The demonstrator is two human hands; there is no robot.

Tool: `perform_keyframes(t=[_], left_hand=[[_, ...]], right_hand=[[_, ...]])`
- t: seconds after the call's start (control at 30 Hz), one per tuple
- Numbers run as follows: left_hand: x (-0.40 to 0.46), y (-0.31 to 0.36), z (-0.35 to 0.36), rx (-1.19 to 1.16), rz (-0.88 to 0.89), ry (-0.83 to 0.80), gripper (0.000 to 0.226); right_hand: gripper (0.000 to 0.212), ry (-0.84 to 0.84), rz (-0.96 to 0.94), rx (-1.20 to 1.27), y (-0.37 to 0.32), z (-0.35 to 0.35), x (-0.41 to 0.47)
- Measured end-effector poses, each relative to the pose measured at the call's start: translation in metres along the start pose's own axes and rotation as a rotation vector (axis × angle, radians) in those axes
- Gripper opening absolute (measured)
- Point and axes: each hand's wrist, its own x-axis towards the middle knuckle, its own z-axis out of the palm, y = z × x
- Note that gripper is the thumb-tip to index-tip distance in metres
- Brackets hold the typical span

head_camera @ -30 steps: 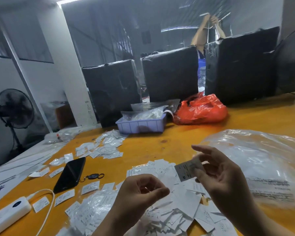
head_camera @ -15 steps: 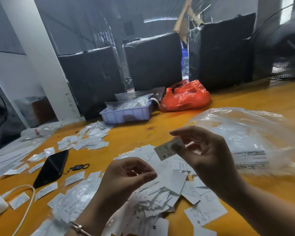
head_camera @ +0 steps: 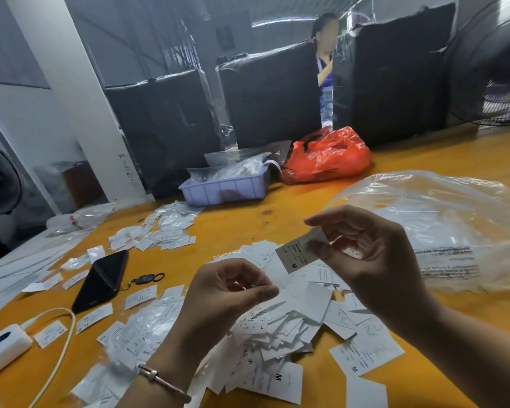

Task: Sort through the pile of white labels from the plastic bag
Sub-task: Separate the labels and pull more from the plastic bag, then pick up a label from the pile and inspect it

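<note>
On the orange counter (head_camera: 292,207) a phone (head_camera: 102,281) lies face down with a key fob (head_camera: 146,279) just beside it; a white power bank (head_camera: 3,350) with its cable (head_camera: 59,348) sits at the left edge. Further back stand one lilac tray (head_camera: 227,188) holding clear packets and one red bag (head_camera: 327,156) beside it, with three black-wrapped boxes (head_camera: 271,92) behind them. A person (head_camera: 326,69) shows between two of the boxes, mostly hidden. Two fans are cut off by the frame edges.

The pile (head_camera: 286,319) of white labels lies between the two forearms, too many and too overlapped to count. The clear plastic bag (head_camera: 442,228) lies crumpled to the right, partly behind the right hand (head_camera: 365,260), which pinches one label (head_camera: 299,254) marked M above the pile. The left hand (head_camera: 227,293) hovers with fingers curled, thumb near forefinger; whether it grips anything cannot be told. The labels' small print is unreadable.
</note>
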Motion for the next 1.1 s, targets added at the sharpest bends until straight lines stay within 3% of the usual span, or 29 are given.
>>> perform_keyframes(t=[0.33,0.8,1.1], left_hand=[[-0.001,0.004,-0.001,-0.026,0.012,-0.024,0.021],[-0.001,0.006,0.005,-0.003,0.011,-0.079,0.009],[-0.001,0.003,0.007,-0.025,0.000,-0.051,0.020]], right_hand=[[0.029,-0.026,-0.123,-0.152,0.001,0.003,-0.002],[0.033,-0.264,-0.166,-0.431,0.006,0.008,-0.008],[0.055,-0.460,0.029,-0.303,0.013,0.012,-0.011]])
